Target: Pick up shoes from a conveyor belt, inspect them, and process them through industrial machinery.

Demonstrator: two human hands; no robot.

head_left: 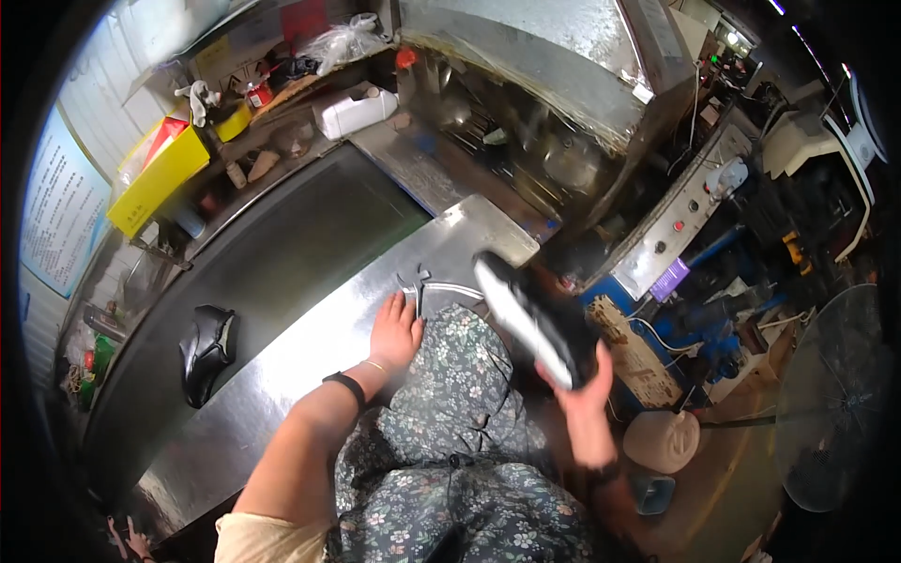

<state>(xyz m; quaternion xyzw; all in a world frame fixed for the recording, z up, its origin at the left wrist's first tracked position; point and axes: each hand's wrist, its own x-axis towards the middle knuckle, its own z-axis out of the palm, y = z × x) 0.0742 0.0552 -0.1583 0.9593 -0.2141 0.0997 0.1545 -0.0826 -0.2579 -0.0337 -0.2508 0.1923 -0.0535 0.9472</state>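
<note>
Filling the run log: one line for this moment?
left hand: beside metal tool | right hand: holding white-soled shoe | black shoe: on dark belt

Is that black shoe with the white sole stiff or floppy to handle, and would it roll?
The shoe probably feels fairly stiff: its white sole looks nearly straight with the right hand holding only one end. It seems unlikely to roll, given its long shape.

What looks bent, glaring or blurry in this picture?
All in the head view: the outer edge of the dark belt bows; glare whitens part of the metal counter; the black-and-white shoe in the right hand looks slightly blurred.
</note>
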